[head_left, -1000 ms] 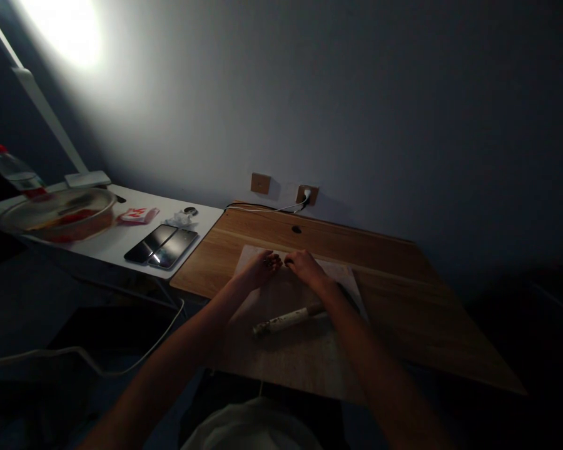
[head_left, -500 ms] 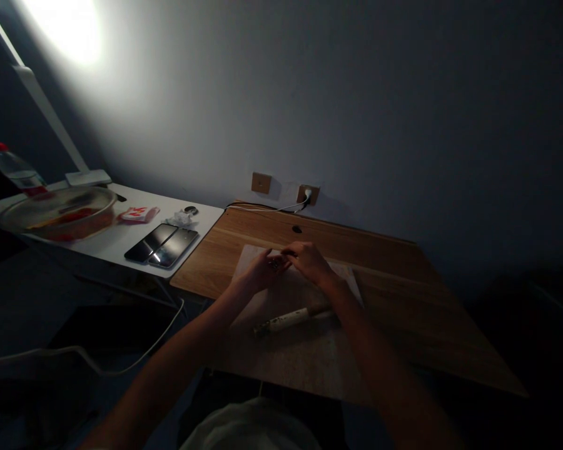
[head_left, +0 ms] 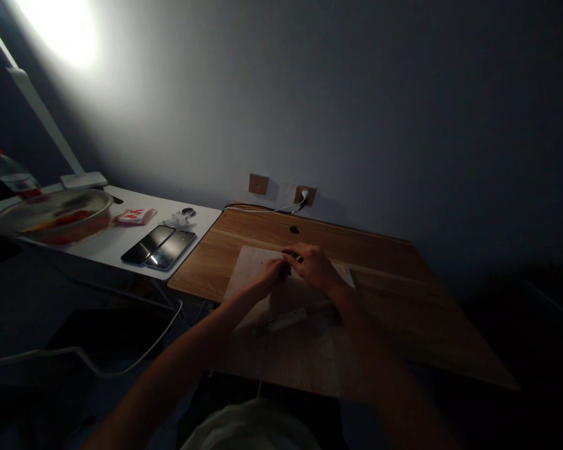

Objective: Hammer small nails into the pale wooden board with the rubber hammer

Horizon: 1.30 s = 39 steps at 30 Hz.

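Observation:
My left hand [head_left: 273, 272] and my right hand [head_left: 312, 262] meet fingertip to fingertip over the far part of a pale cutting board [head_left: 248, 265] on the wooden desk [head_left: 394, 300]. Something small and dark sits between the fingers; the dim light hides what it is and which hand has it. A knife with a light handle [head_left: 286, 320] lies on the board just behind my wrists, untouched.
A white side table [head_left: 107, 240] on the left carries two dark phones [head_left: 158, 246], a glass dish with red contents [head_left: 51, 215], a red-capped bottle [head_left: 2, 169] and a lamp base [head_left: 83, 180]. A cable runs from a wall socket [head_left: 306, 195]. Wall behind the desk.
Both hands rose slightly off the board and drew closer together, the right hand now overlapping the left fingertips. The view shifted slightly; the knife stayed in place.

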{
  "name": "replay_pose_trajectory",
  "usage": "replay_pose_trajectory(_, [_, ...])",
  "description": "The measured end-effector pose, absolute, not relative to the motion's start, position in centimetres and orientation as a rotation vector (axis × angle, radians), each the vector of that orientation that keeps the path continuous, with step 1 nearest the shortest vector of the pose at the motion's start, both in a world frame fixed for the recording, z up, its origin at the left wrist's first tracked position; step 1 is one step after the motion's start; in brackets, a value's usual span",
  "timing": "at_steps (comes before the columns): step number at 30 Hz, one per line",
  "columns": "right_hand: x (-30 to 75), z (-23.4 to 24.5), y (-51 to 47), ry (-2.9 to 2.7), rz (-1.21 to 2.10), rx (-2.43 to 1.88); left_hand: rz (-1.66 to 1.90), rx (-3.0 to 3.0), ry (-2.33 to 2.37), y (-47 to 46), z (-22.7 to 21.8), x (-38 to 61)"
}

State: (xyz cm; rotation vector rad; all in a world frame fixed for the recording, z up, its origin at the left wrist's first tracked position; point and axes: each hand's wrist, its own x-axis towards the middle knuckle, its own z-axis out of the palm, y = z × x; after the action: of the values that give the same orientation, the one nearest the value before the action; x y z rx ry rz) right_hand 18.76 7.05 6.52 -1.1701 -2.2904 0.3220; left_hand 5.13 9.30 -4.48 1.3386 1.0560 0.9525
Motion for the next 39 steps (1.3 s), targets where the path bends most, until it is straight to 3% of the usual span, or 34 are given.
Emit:
replay_pose_trajectory(5, [22.2,5.4,5.4,-2.161,0.272,-1.247,1.009,1.822,1.111,8.0,-4.4,5.6])
replay_pose_trajectory(12, [29.8,3.2,1.6,-1.937,0.336,-1.413,0.830,2.236,0.859,7.2,-3.9,5.0])
replay_pose_trajectory(17, [35.5,-0.5,-2.2,-1.705,0.341,-1.581,0.800,2.480,0.797,6.1,-2.9,3.2])
replay_pose_trajectory(25, [36.6,-7.3,-7.8,-1.579,0.183,-1.806,0.783,2.697,1.378,0.8,-1.4,-4.4])
replay_pose_trajectory(32, [35.0,-7.2,-8.2,-1.517,0.148,-1.811,0.659,2.683,1.686,-4.5,-2.7,-8.6])
replay_pose_trajectory(39, [30.2,-6.6,-7.5,-1.602,0.225,-1.697,0.617,2.511,2.011,-3.7,-1.9,-10.5])
